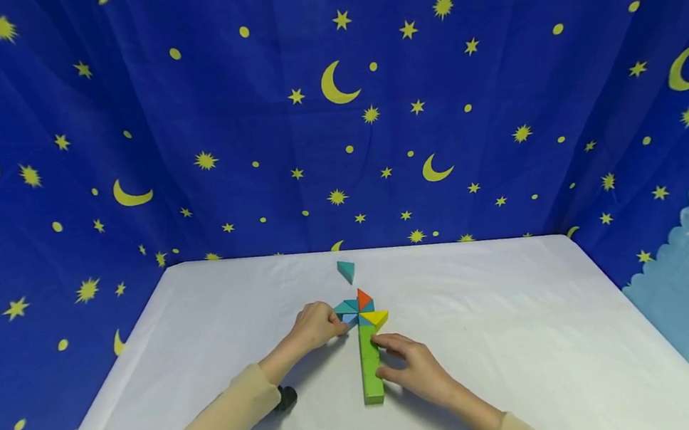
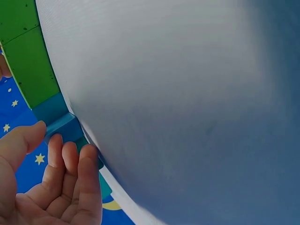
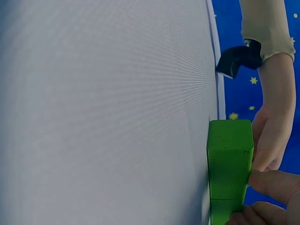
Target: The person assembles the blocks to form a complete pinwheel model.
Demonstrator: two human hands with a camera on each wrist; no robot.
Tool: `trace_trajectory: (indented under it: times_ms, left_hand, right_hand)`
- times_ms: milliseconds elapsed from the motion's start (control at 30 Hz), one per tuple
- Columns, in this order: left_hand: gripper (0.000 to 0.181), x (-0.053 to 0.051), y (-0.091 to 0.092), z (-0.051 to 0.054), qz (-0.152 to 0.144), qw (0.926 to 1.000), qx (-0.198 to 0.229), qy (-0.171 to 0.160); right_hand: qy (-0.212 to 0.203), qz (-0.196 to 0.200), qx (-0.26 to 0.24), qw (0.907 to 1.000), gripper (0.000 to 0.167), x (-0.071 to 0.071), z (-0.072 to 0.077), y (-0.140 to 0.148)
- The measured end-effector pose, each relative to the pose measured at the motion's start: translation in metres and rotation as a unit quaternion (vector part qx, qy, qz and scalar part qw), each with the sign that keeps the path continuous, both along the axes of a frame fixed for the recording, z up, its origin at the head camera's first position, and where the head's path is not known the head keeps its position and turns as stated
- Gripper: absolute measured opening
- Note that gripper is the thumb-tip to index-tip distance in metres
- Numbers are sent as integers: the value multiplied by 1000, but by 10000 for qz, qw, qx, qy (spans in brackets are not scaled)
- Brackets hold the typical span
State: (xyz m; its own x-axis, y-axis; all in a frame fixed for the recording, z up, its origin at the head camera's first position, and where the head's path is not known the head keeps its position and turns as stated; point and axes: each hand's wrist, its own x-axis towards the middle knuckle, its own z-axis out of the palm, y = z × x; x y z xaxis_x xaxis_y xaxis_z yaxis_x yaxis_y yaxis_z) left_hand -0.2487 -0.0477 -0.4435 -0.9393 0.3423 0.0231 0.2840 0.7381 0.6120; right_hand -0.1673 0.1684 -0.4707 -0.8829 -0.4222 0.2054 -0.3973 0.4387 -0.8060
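Green blocks (image 1: 371,373) lie end to end in a column on the white table. At the column's far end, a pinwheel shape is made of triangular blocks: red (image 1: 364,298), yellow (image 1: 377,319) and teal (image 1: 346,307), with blue pieces among them. My left hand (image 1: 318,324) pinches a blue triangular block (image 2: 65,127) between thumb and fingers, at the pinwheel's left side against its neighbours. Along the column's right side, my right hand (image 1: 416,366) touches the green blocks with its fingertips and thumb. The right wrist view shows the column's near end (image 3: 229,136) beside the thumb.
A loose teal triangular block (image 1: 347,270) lies beyond the pinwheel, near the table's back edge. White cloth covers the table (image 1: 514,337). A blue curtain (image 1: 282,129) with moons and stars stands behind and at the sides. Dark wrist devices (image 1: 286,398) sit under the sleeves.
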Motion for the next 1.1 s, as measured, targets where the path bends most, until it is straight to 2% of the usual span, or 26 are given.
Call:
trace_trajectory:
  times_ms: [267, 400, 500, 600, 700, 767, 833, 933, 1000, 1100]
  left_hand:
    - [35, -1, 0, -1, 52, 10000, -16, 36]
    - [34, -1, -3, 2, 38, 10000, -32, -30]
    - [33, -3, -6, 10, 63, 9999, 36, -95]
    - [28, -8, -12, 23, 204, 9997, 138, -16]
    - [19, -18, -17, 37, 371, 9988, 286, 129]
    - [15, -27, -20, 44, 364, 9982, 411, 233]
    - [13, -39, -21, 49, 145, 9981, 521, 310]
    - [19, -61, -20, 53, -474, 9969, 505, 366]
    - [24, -76, -19, 52, -899, 9943, 435, 378]
    - [26, -94, -20, 49, -1282, 9906, 309, 359]
  right_hand:
    - [-107, 51, -241, 9996, 53, 1, 2, 0]
    - [-97, 31, -189, 9998, 53, 0, 1, 0]
    - [-85, -5, -72, 9999, 52, 0, 1, 0]
    - [-59, -26, 23, 10000, 52, 0, 0, 0]
    - [-90, -48, 59, 9999, 52, 0, 0, 0]
    - [-123, -50, 54, 9999, 52, 0, 1, -1]
    - [-135, -36, 28, 9999, 52, 0, 1, 0]
    - [-138, -25, -1, 9999, 53, -1, 1, 2]
    - [-141, -25, -12, 9999, 53, -1, 2, 2]
    - [-194, -71, -1, 9998, 53, 1, 1, -1]
